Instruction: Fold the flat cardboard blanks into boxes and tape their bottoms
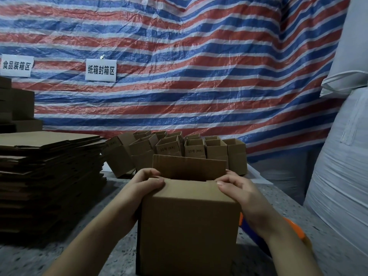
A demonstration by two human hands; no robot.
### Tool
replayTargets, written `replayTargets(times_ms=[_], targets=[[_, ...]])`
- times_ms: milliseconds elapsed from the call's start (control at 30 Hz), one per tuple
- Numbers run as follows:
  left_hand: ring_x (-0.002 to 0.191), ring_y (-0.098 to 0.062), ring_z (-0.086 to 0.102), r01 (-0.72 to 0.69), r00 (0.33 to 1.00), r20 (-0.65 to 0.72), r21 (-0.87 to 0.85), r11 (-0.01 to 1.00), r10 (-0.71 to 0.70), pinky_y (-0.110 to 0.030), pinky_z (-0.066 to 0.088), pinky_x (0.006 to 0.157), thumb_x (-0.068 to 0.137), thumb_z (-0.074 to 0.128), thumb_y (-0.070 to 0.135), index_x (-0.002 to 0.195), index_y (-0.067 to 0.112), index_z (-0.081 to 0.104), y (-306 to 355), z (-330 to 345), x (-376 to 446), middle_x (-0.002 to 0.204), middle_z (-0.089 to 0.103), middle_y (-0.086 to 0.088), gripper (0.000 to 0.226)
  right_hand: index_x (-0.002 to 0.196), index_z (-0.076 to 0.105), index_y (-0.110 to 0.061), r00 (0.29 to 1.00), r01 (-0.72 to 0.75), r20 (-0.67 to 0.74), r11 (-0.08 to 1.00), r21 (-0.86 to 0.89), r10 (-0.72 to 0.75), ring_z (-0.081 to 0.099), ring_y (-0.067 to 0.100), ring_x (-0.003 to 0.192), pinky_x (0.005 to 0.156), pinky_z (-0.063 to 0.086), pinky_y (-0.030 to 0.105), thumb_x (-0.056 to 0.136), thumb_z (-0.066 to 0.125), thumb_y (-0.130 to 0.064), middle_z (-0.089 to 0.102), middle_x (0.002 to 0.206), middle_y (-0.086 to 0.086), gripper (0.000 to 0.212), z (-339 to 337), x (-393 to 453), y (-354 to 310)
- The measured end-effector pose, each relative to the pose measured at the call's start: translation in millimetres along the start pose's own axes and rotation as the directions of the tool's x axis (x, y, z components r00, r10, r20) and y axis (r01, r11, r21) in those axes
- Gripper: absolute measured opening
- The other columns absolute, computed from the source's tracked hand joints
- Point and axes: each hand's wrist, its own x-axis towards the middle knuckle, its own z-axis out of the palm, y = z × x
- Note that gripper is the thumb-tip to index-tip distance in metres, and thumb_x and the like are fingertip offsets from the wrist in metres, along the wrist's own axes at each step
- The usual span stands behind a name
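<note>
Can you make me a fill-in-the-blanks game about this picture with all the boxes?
1. Both hands, the left hand and the right hand, grip the top of one cardboard ____.
2. The stack of flat blanks lies on the person's ____ side.
3. The finished boxes stand in a group ____ the one being held.
4. The striped sheet on the wall carries ____ white signs.

Missing words: box; left; behind; two

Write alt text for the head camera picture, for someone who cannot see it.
Two bare hands, left hand and right hand, grip the top corners of a cardboard box on a speckled table. A stack of flat blanks lies left, folded boxes stand behind, before a striped tarp.
</note>
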Motion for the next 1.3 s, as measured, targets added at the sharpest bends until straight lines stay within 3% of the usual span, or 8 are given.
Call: replayTargets(times_ms=[200, 367, 500, 633, 733, 1100, 1200, 1300], targets=[[0.068, -0.023, 0.070, -0.021, 0.998, -0.064, -0.063, 0.998, 0.017, -0.026, 0.052, 0.045, 0.057, 0.075, 0.018, 0.117, 0.034, 0.051, 2, 4, 3, 0.114, 0.055, -0.006, 0.067, 0.111, 0.061, -0.020, 0.999, -0.043, 0.031, 0.991, 0.126, 0.040, 0.062, 0.021, 0.091, 0.072, 0.050, 0.027, 0.075, 0.067, -0.039, 0.062, 0.106, 0.009, 0.042, -2, 1, 3], [0.066, -0.025, 0.074, 0.011, 1.000, 0.004, -0.113, 0.994, -0.010, -0.029, 0.054, 0.046, 0.056, 0.077, 0.010, 0.143, 0.050, 0.032, 7, -1, 3, 0.108, 0.049, 0.004, 0.105, 0.140, 0.039, -0.039, 1.000, 0.014, -0.010, 0.976, 0.216, -0.012, 0.054, 0.025, 0.128, 0.108, 0.047, 0.048, 0.074, 0.074, -0.031, 0.046, 0.147, 0.001, 0.075, 1, 2, 6], [0.071, -0.027, 0.074, -0.015, 0.998, 0.062, -0.085, 0.996, 0.020, -0.029, 0.054, 0.049, 0.062, 0.075, 0.010, 0.122, 0.052, 0.053, 11, -2, 3, 0.109, 0.057, 0.001, 0.077, 0.153, 0.007, -0.055, 0.999, 0.007, 0.040, 0.973, 0.229, -0.016, 0.031, 0.031, 0.148, 0.119, 0.030, 0.057, 0.073, 0.073, -0.034, 0.020, 0.165, 0.004, 0.106, -1, 3, 8], [0.081, -0.028, 0.074, -0.059, 0.995, 0.073, -0.065, 0.996, 0.064, -0.030, 0.056, 0.056, 0.066, 0.078, 0.009, 0.116, 0.037, 0.062, 9, -5, 0, 0.114, 0.067, -0.007, 0.060, 0.148, 0.031, -0.053, 0.999, 0.002, 0.048, 0.977, 0.211, -0.012, 0.040, 0.029, 0.143, 0.116, 0.037, 0.053, 0.074, 0.072, -0.036, 0.031, 0.159, 0.001, 0.086, 0, 3, 10], [0.073, -0.021, 0.072, -0.083, 0.995, 0.049, -0.067, 0.994, 0.086, -0.027, 0.053, 0.052, 0.065, 0.084, 0.014, 0.101, 0.025, 0.068, 6, -6, -1, 0.105, 0.071, -0.007, 0.041, 0.116, 0.069, -0.041, 0.997, -0.024, 0.081, 0.955, 0.294, 0.001, 0.069, 0.023, 0.104, 0.084, 0.058, 0.035, 0.076, 0.072, -0.033, 0.061, 0.126, 0.011, 0.041, -1, 2, 10], [0.062, -0.015, 0.063, 0.066, 0.997, -0.040, 0.075, 0.995, -0.063, -0.025, 0.047, 0.049, 0.061, 0.078, 0.024, 0.089, 0.018, 0.065, 5, -6, 4, 0.096, 0.065, -0.011, 0.031, 0.085, 0.079, -0.023, 0.998, -0.039, -0.049, 0.992, 0.118, 0.045, 0.061, 0.013, 0.109, 0.083, 0.047, 0.028, 0.081, 0.073, -0.025, 0.067, 0.119, -0.010, 0.008, -2, 7, 4], [0.083, -0.015, 0.066, 0.023, 0.998, -0.067, 0.297, 0.955, -0.003, -0.028, 0.055, 0.065, 0.079, 0.074, 0.020, 0.100, 0.017, 0.062, 12, -1, 2, 0.110, 0.063, -0.002, 0.024, 0.083, 0.080, -0.024, 0.998, -0.035, -0.053, 0.996, 0.082, 0.040, 0.060, 0.011, 0.110, 0.082, 0.046, 0.026, 0.090, 0.069, -0.018, 0.067, 0.119, -0.011, 0.013, -2, 6, 3], [0.112, -0.001, 0.049, -0.127, 0.979, -0.028, 0.685, 0.717, 0.200, -0.018, 0.050, 0.079, 0.094, 0.063, 0.023, 0.105, 0.025, 0.061, 25, 8, -4, 0.136, 0.040, 0.019, 0.011, 0.089, 0.079, -0.023, 0.998, -0.035, -0.046, 0.998, 0.058, 0.037, 0.059, 0.012, 0.112, 0.086, 0.047, 0.028, 0.091, 0.068, -0.019, 0.066, 0.121, -0.011, 0.012, -2, 4, 1]])
